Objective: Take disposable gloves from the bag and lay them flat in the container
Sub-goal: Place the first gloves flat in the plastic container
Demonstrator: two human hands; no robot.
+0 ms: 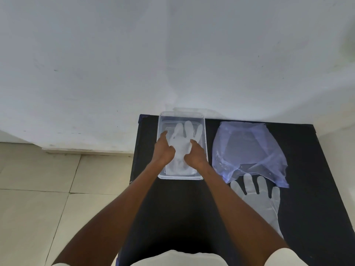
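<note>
A clear rectangular container (pixel 205 131) stands at the back left of a black table. A translucent white disposable glove (pixel 181 143) lies inside it, fingers pointing away from me. My left hand (pixel 164 149) and my right hand (pixel 196 153) are both inside the container, fingers bent and resting on the glove's sides; whether they pinch it I cannot tell. A bluish clear plastic bag (pixel 249 152) lies flat to the right of the container. Another glove (pixel 259 202) lies flat on the table in front of the bag.
The black table (pixel 307 189) stands against a white wall (pixel 172 54). Beige floor tiles (pixel 38 198) lie to the left, beyond the table's left edge.
</note>
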